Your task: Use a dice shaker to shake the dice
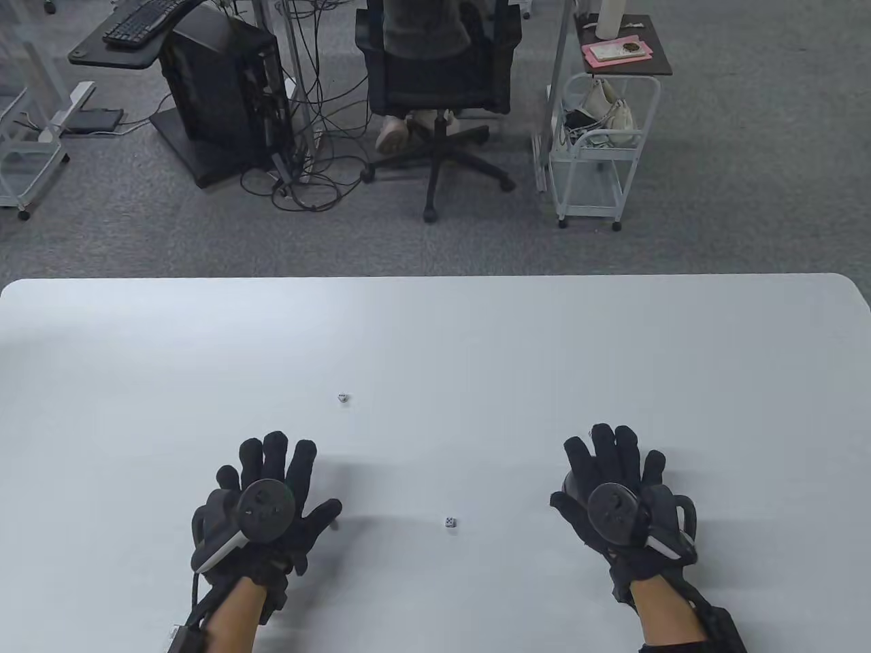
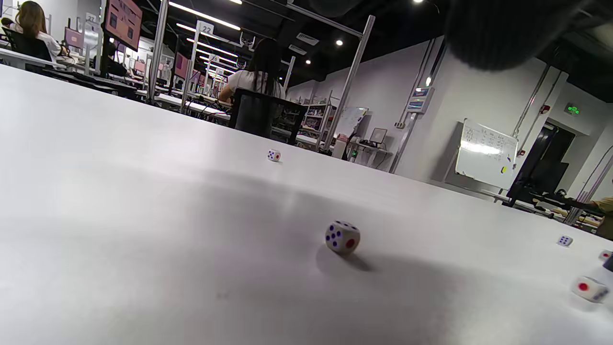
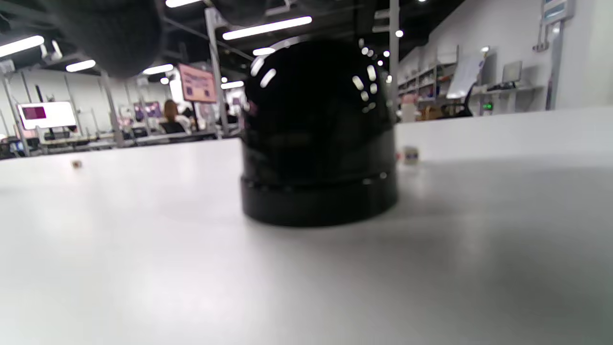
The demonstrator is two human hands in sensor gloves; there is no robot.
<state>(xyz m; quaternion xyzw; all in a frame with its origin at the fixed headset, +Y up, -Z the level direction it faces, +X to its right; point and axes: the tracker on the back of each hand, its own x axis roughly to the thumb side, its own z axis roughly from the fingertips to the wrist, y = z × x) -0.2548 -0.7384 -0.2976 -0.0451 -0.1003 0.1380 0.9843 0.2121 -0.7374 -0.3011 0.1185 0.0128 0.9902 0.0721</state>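
- right hand (image 1: pixel 616 493): fingers spread, palm down over the black dice shaker (image 3: pixel 318 134). the right wrist view shows the shaker mouth-down on the table (image 1: pixel 435 326), dome up. can't tell whether the palm actually touches the dome or hovers just above; no clenched grip visible.
- my read: shaker sits inverted so it can be dragged over dice or lifted to scoop; hand is staged on top for that.
- left hand (image 1: pixel 269 507): fingers splayed, flat and low over the table, holding nothing. the left wrist view shows no object under it, only a fingertip at the top edge.
- dice all loose on the table, none seen in the shaker: one die (image 1: pixel 450 522) between the hands, far die (image 1: pixel 343 398) ahead of the left hand, well apart.
- the left wrist view shows the closest die (image 2: pixel 342 237) plus three more towards the right edge, e.g. red-pip die (image 2: pixel 590 289).
- judgement: early stage, dice need gathering before any shake.
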